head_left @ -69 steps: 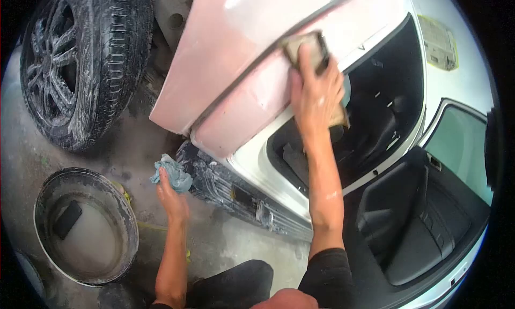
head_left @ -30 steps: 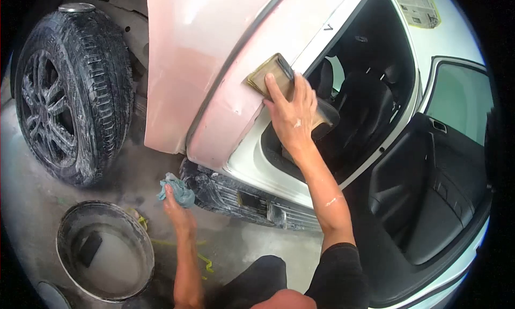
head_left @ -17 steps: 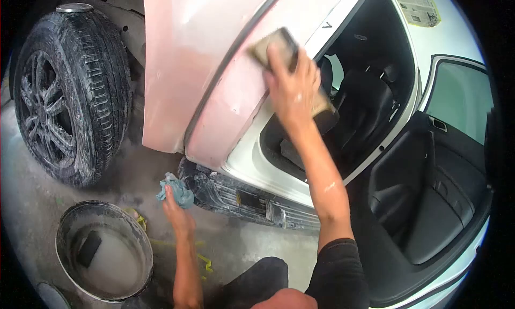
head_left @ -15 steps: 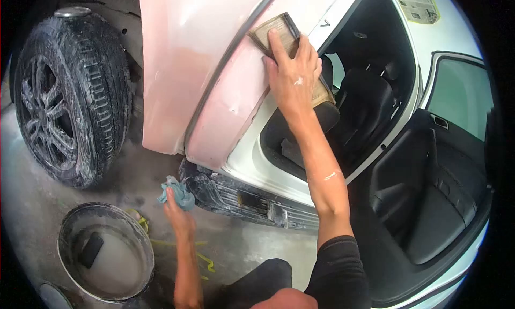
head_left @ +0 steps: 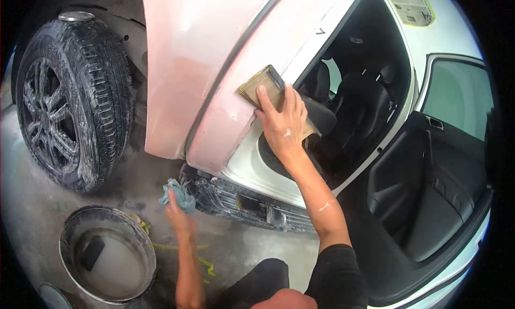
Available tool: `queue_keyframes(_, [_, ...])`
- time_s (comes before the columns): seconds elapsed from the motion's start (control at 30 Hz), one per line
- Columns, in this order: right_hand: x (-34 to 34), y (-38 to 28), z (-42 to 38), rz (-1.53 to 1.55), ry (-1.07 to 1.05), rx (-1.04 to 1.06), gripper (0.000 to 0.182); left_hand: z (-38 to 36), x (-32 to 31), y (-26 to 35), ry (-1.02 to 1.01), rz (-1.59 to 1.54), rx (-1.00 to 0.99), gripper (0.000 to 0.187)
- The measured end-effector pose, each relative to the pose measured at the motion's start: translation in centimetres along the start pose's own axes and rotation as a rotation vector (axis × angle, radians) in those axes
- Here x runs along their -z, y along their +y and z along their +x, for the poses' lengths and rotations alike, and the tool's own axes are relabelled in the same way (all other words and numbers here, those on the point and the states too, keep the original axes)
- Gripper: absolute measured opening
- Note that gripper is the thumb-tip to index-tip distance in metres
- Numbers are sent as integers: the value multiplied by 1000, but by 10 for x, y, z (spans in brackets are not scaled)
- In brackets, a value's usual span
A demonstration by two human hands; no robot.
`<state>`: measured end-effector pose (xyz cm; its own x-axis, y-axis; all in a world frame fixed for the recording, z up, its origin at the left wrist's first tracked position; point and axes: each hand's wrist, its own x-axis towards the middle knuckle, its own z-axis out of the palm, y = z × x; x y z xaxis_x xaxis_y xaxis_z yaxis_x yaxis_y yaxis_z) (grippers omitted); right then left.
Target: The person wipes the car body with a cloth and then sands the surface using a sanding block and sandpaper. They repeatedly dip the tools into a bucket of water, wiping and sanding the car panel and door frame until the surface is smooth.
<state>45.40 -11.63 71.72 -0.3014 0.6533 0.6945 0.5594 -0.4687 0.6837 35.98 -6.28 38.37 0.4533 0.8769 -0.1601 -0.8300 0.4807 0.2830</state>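
My right hand (head_left: 284, 121) is closed over a sanding block (head_left: 270, 79) wrapped in brown sandpaper, index finger laid along its top. The block lies across the pink-primed car panel (head_left: 214, 140), its near end reaching over the edge of the window opening. Lower left, my left hand (head_left: 179, 219) grips a crumpled blue-grey cloth (head_left: 185, 199) beside the dusty black door sill (head_left: 236, 202). Pale wet smears mark my right hand and forearm.
A dusty wheel (head_left: 70, 102) stands at left with a round metal lid (head_left: 76, 16) on top. Below it, a bucket (head_left: 65, 255) holds cloudy water and a dark block (head_left: 92, 253). Yellow tape (head_left: 208, 266) lies on the floor. An open car door (head_left: 450, 169) is at right.
My right hand has slid the sanding block down the pink panel toward me and slightly left. My left hand stays almost still with the cloth.
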Motion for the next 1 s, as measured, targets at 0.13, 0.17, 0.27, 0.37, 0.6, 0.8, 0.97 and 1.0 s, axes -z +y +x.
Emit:
queue_keyframes(0.13, [2,13,54,-55,90,-23,71,-7,-1,2,-17,18,-10,52])
queue_keyframes(0.17, [1,14,59,-40,120,-25,70,-3,5,-2,-26,21,0,53])
queue_keyframes(0.27, [-6,9,26,-62,69,-68,72,-3,0,2,11,3,34,53])
queue_keyframes(0.37, [1,7,1,-22,-17,-33,69,-3,-13,9,58,-17,51,52])
queue_keyframes(0.6, [6,11,36,-53,64,-81,70,9,19,-15,-86,-4,16,50])
queue_keyframes(0.8, [14,27,55,-68,16,-65,67,2,5,-11,-50,12,-27,49])
queue_keyframes(0.97, [4,21,27,-93,20,-38,69,6,10,-9,-48,21,42,51])
queue_keyframes(1.0, [9,10,9,-80,-30,33,70,6,6,-8,-26,9,39,51])
